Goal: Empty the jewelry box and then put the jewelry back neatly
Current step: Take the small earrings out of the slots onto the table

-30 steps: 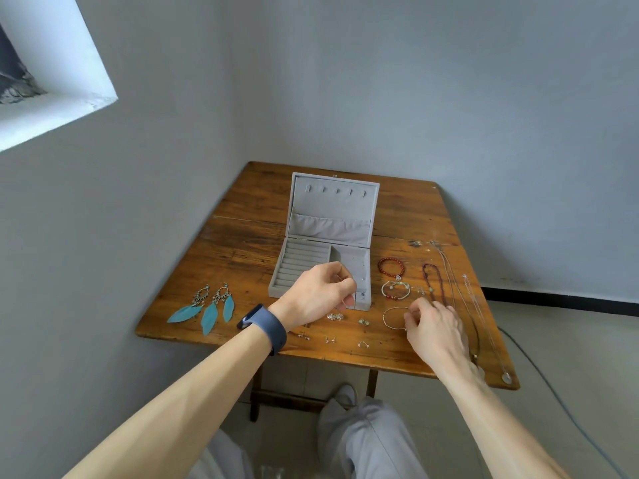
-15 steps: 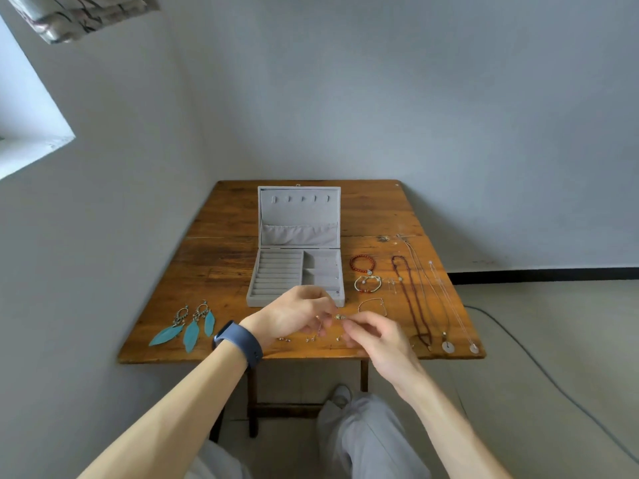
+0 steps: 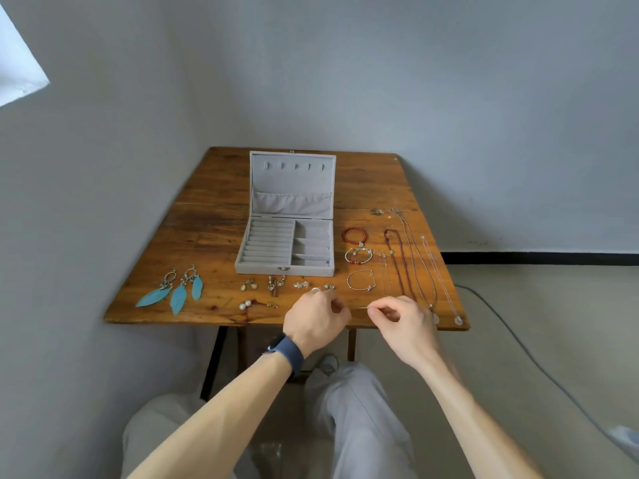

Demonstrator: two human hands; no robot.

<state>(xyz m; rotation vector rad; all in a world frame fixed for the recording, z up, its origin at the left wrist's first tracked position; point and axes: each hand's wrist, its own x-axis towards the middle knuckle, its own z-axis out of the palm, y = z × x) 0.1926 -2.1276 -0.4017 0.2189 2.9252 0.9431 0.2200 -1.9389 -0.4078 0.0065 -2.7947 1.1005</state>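
An open grey jewelry box (image 3: pixel 285 248) stands empty in the middle of the wooden table (image 3: pixel 207 223), its lid upright. Turquoise feather earrings (image 3: pixel 176 292) lie at the front left. Small earrings and studs (image 3: pixel 273 283) sit in front of the box. Bracelets (image 3: pixel 356 252) and long necklaces (image 3: pixel 408 264) lie to the right. My left hand (image 3: pixel 316 321) and my right hand (image 3: pixel 403 323) hover over the table's front edge, fingers curled. Between them stretches a thin silver piece (image 3: pixel 361 308), pinched by my right fingertips; my left hand's grip on it is hidden.
The table stands in a corner, with grey walls at its back and left. A grey cable (image 3: pixel 518 347) runs over the floor at the right. My knees in grey trousers (image 3: pixel 359 420) are below the table's front edge.
Both hands have drawn back from the box to the table's front edge. They met half a second ago and have since pulled a little apart with the thin piece between them.
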